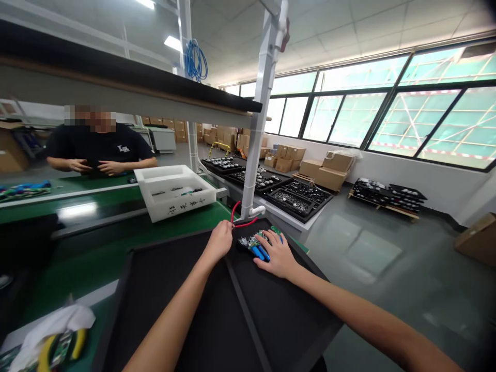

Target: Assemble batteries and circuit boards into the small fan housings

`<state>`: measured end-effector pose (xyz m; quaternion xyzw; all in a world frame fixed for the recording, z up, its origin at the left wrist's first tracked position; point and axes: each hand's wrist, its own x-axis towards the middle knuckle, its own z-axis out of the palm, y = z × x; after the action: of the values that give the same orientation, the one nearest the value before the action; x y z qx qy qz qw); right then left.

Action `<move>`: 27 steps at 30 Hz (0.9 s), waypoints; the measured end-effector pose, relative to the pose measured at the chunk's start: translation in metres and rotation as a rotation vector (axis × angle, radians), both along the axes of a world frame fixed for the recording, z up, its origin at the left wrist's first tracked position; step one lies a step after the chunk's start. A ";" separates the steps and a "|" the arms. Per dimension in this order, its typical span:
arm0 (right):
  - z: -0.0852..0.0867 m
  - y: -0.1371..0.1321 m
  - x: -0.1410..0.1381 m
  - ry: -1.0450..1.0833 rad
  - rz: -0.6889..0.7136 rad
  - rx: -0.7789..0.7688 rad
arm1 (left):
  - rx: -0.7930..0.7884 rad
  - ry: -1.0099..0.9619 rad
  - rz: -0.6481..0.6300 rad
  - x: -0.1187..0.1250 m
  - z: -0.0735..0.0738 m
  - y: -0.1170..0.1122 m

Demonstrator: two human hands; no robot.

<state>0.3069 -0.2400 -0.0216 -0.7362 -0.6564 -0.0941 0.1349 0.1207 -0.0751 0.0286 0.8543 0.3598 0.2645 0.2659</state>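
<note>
My left hand (219, 242) pinches the end of a looped red wire (243, 221) at the far edge of a black tray (174, 315). My right hand (276, 254) lies over a small green circuit board (250, 242), fingers spread across it and holding it down. Blue-sleeved wires (259, 252) run from the board beside my right fingers. My palm hides part of the board. Both hands are close together at the tray's far corner.
A white plastic bin (174, 192) with small parts stands on the green bench (93, 243), and a person in a black shirt (98, 147) works beyond it. A white post (258, 129) rises just past the tray. Black trays of parts (298, 199) line the side bench.
</note>
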 end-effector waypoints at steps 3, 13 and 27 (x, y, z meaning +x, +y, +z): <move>0.000 0.030 -0.006 0.022 -0.047 0.023 | -0.052 -0.021 -0.055 -0.021 0.021 0.009; 0.032 0.062 0.004 0.137 -0.047 -0.023 | -0.279 0.195 -0.220 -0.124 0.035 0.056; 0.051 0.137 -0.055 0.385 0.247 0.013 | -0.165 -0.139 -0.045 -0.091 0.023 0.054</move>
<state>0.2515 -0.1033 0.0296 -0.6539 -0.7029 0.0611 0.2730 0.0294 -0.0207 0.0519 0.8169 0.3418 0.2869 0.3654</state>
